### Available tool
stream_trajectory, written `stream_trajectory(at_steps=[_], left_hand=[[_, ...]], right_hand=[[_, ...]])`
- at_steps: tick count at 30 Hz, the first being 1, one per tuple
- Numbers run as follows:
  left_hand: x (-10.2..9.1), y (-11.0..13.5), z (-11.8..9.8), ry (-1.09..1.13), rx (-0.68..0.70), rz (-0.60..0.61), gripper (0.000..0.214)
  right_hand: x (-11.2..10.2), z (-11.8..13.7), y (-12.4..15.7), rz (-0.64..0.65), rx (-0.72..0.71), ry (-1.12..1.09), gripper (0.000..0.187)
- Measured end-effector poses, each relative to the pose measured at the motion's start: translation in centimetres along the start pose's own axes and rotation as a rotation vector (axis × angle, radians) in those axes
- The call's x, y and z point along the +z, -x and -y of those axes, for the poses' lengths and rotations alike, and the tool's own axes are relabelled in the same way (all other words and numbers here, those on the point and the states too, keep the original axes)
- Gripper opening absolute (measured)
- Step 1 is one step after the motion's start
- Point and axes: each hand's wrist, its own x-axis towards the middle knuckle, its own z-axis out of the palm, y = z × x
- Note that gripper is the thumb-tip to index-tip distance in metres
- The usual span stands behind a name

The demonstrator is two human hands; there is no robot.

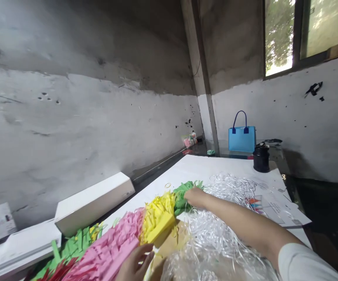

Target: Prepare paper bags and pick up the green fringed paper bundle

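Note:
A long piece covered in fringed paper lies across the white table (215, 166), with pink fringe (113, 246), yellow fringe (158, 216) and green fringe (183, 193) in bands. My right hand (196, 196) reaches forward and rests its fingers on the green fringe at the far end. My left hand (135, 263) is at the bottom edge, fingers curled against the near side of the pink and yellow bands, touching a brown cardboard part (169, 244). A heap of clear plastic strips (215, 234) lies under my right forearm.
A long white box (94, 203) and flat white boxes (22, 244) lie along the left wall. A blue handbag (242, 136), a black round container (261, 158) and small bottles (190, 139) stand at the table's far end. Printed paper sheets (274, 207) lie at right.

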Motion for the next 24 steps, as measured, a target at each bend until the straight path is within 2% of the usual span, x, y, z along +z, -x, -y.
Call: stream_trajectory(at_steps=[3,6,7,9,11,13,15,19,24], left_hand=[[0.6,-2.5,-2.7,0.010,0.065,-0.079,0.058],[1.1,-4.8,-6.6,0.038,0.191,-0.168,0.064],[1.1,-5.3,-7.8,0.055,0.230,-0.176,0.059],[0.8,-5.6,-9.8,0.096,0.245,-0.176,0.039],[-0.1,-5.0,-10.9,0.158,0.189,-0.216,0.031],[-1.2,-3.3,-11.0,0.257,0.112,-0.284,0.034],[-2.4,-0.8,-10.7,0.380,0.046,-0.329,0.041],[-3.6,4.9,-10.2,0.587,-0.060,-0.393,0.055],[-4.2,12.8,-9.7,0.730,-0.187,-0.498,0.054]], right_hand=[[-4.0,-0.4,-0.4,-0.104,-0.043,-0.015,0.025],[-8.4,0.6,-0.5,-0.196,-0.177,-0.065,0.017],[-9.7,1.2,-0.3,-0.236,-0.220,-0.091,0.013],[-11.8,2.6,0.4,-0.354,-0.257,-0.150,0.019],[-13.0,4.5,1.7,-0.513,-0.205,-0.215,0.026],[-13.2,7.0,3.1,-0.651,-0.145,-0.279,0.026],[-12.6,10.2,4.4,-0.712,-0.172,-0.339,0.022],[-11.4,17.4,5.9,-0.732,-0.314,-0.462,0.011],[-11.4,23.9,8.2,-0.744,-0.328,-0.708,0.007]])
